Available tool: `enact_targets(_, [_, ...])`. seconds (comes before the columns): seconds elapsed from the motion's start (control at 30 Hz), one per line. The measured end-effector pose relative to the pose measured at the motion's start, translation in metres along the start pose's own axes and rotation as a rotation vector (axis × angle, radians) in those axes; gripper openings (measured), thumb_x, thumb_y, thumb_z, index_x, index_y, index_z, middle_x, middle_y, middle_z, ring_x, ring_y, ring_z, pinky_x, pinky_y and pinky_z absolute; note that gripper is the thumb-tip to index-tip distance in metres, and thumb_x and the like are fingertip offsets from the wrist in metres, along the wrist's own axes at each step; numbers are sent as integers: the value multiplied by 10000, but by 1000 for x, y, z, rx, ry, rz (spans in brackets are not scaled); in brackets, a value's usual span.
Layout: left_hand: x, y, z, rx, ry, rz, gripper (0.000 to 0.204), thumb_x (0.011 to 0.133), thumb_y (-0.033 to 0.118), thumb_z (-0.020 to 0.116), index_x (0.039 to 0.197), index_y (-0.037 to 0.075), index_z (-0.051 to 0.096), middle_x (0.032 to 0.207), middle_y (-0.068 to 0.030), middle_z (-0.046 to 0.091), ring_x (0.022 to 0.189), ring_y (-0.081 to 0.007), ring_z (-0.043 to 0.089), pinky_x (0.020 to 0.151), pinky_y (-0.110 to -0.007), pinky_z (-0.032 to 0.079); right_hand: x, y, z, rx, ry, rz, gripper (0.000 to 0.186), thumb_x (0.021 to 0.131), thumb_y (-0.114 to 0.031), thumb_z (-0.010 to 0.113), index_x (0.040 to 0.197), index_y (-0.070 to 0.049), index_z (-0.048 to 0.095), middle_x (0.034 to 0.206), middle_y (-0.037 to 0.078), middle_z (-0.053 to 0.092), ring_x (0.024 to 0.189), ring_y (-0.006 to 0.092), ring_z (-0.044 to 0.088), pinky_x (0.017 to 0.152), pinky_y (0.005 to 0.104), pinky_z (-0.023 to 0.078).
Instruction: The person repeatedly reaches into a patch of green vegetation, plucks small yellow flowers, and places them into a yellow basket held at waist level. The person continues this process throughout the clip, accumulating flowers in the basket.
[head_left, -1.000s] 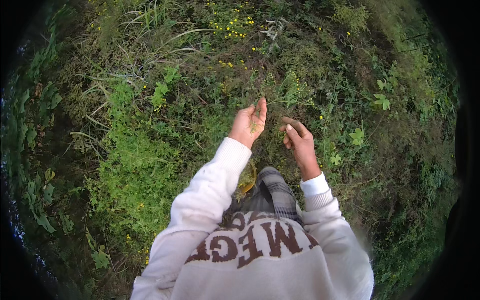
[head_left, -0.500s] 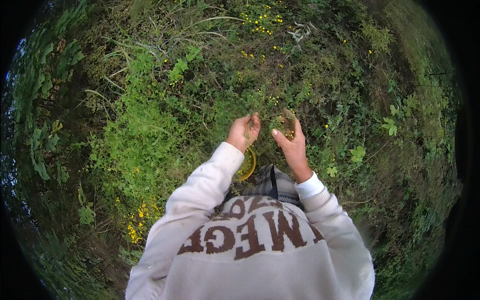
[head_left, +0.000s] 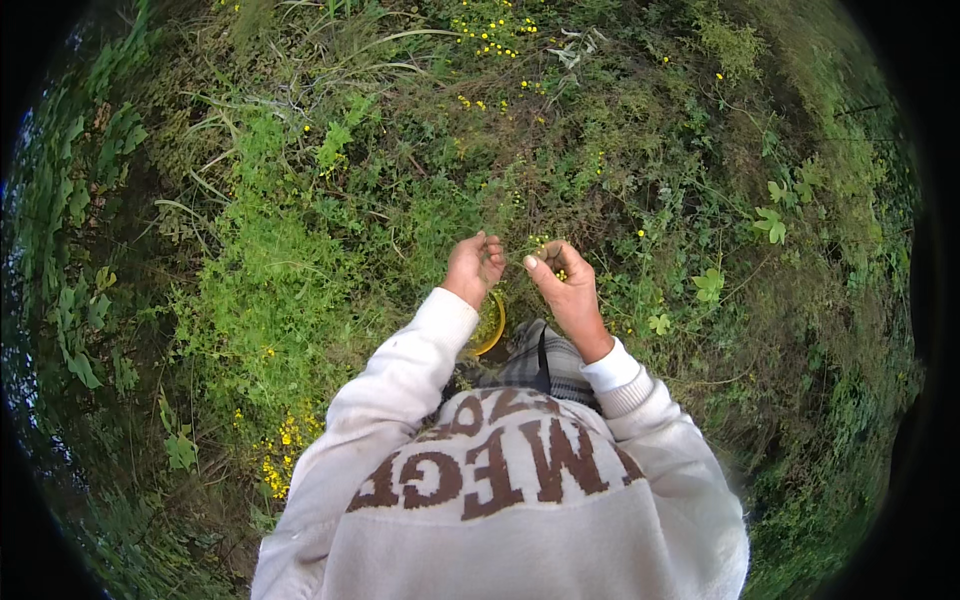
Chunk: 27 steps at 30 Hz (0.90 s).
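Observation:
My left hand is just left of the middle, its fingers curled inward. Whatever lies in them, if anything, is too small to make out. Across a narrow gap, my right hand has its thumb and fingers bent around a thin sprig of small yellow flowers. Some buds show between the thumb and the forefinger. Below my left wrist stands a round yellow container with greenish-yellow contents, partly hidden by the left sleeve.
Dense green weeds spread on the left, with a cluster of yellow blossoms lower down. More yellow flowers grow at the far side. Broad-leaved vines and tangled brownish stems cover the right. Checked cloth is in front of my body.
My right hand has come closer to the left and its fingers have closed in around the flower sprig. The left fingers are curled tighter. The whole view has shifted slightly.

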<state>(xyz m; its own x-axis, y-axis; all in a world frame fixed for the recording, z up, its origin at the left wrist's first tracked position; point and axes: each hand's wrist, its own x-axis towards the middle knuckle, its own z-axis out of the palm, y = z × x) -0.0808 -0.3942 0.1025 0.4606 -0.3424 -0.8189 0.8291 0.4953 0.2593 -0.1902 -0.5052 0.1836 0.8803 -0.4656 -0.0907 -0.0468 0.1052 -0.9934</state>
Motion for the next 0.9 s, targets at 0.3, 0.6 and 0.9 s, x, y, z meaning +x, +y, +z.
enact_targets(0.3, [0,36,-16,-90,-155,66,173,917,93,413,748,60,400,608,-16,416,512,-103,410,440,-214,356,-26,-22,-47,167,87,126,320,935,-247,487,671,-66,486,535,-67,365,463,25,307,411,192,243])
enact_targets(0.6, [-3,21,-17,70,-148,-28,235,928,166,395,713,73,417,583,-5,426,481,-96,374,434,-216,330,7,30,10,482,-149,451,169,894,-221,562,960,-68,538,574,-80,355,451,12,276,397,184,210])
enact_targets(0.9, [-3,37,-37,39,-180,-16,169,941,151,384,791,78,358,577,-24,399,476,-104,351,413,-234,291,-22,0,-27,215,-48,260,390,959,-296,415,618,-114,363,505,-53,307,404,33,255,367,202,213])
